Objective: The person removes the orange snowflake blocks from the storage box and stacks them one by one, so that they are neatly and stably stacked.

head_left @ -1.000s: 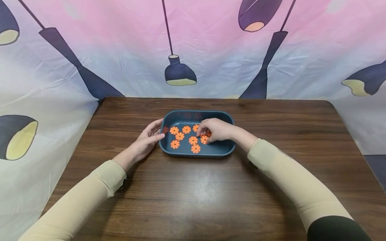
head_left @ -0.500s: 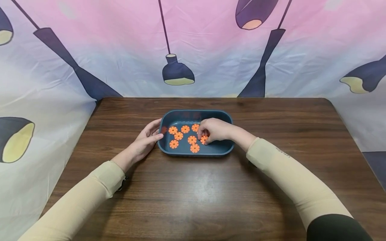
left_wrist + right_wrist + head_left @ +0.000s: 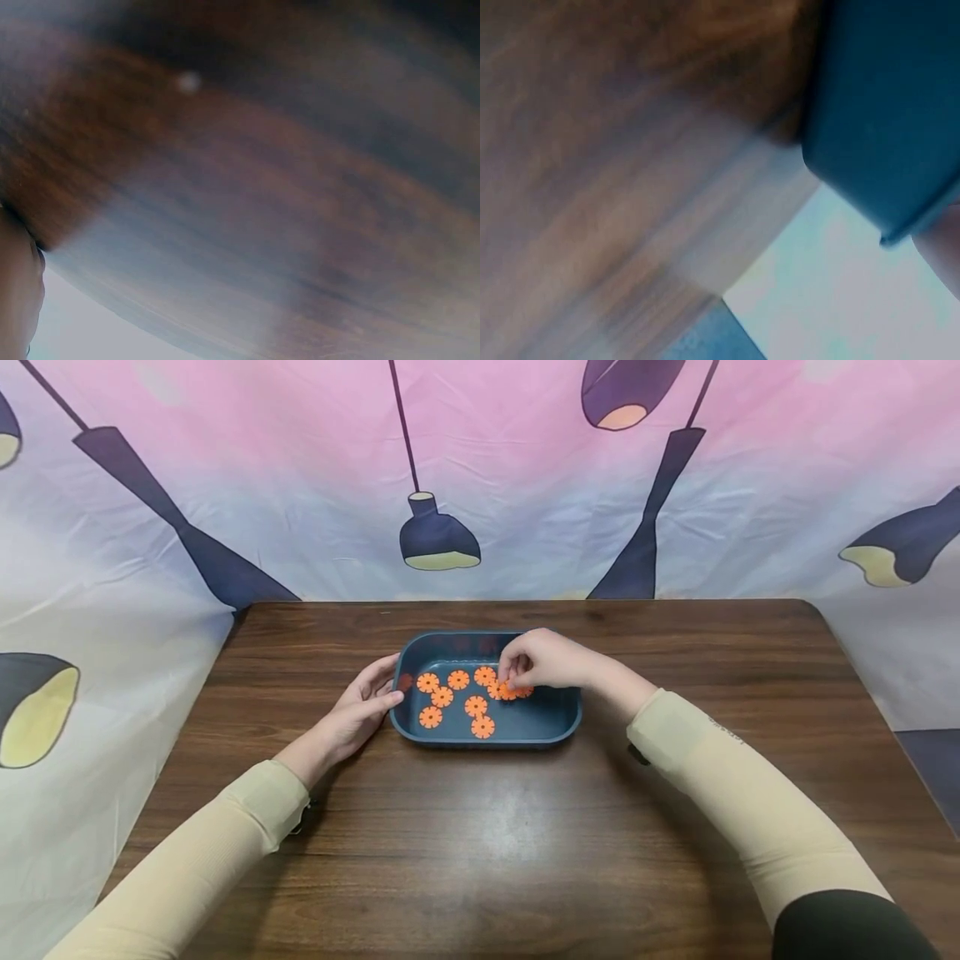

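A dark blue rectangular plastic box with rounded corners stands on the table. Several orange notched discs lie flat on its floor, mostly toward the left half. My left hand holds the box's left end, thumb over the rim and fingers along the outer wall. Inside the box, my right hand pinches one orange notched disc between thumb and fingertips, low over other discs that overlap it in the head view. The right wrist view shows the box's outer wall and a sliver of that hand.
The brown wood-grain table extends around the box on all sides. Behind it and to the left hangs a pink and pale blue cloth printed with dark lamps. The left wrist view is mostly blurred tabletop.
My right hand has moved slightly toward the far side of the box, taking a disc with it from near the middle. My left hand keeps its hold on the box's end.
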The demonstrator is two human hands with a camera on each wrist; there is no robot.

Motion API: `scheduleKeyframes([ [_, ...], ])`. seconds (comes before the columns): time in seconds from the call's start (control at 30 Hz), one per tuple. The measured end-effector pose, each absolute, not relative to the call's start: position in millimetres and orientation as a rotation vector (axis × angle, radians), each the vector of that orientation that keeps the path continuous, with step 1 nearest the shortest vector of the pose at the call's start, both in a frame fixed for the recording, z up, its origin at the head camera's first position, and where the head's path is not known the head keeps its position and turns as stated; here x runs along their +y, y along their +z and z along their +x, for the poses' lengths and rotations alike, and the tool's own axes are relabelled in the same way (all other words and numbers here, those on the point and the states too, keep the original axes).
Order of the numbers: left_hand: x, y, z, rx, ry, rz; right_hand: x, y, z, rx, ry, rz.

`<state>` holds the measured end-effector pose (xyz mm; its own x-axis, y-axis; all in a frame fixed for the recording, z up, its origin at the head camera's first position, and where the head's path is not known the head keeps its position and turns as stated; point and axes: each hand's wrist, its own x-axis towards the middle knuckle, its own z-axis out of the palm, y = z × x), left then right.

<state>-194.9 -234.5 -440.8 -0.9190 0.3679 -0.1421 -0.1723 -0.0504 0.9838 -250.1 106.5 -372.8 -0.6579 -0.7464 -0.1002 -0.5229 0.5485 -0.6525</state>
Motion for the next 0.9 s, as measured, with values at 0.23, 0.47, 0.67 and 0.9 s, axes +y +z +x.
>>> scheduleKeyframes([
  [0.23, -234, -440, -196, 1.860, 2.020, 0.181, 128, -354, -253, 2.442, -0.942, -0.966],
  [0.47, -235, -441, -196, 1.865, 2.014, 0.196, 157, -345, -253, 2.467, -1.019, -0.918],
  [0.67, -235, -441, -196, 1.872, 2.010, 0.197, 184, -336, -246, 2.501, -1.010, -0.874],
  [0.9, -234, -440, -196, 1.870, 2.009, 0.189, 214, -337, -242, 2.540, -0.980, -0.767],
])
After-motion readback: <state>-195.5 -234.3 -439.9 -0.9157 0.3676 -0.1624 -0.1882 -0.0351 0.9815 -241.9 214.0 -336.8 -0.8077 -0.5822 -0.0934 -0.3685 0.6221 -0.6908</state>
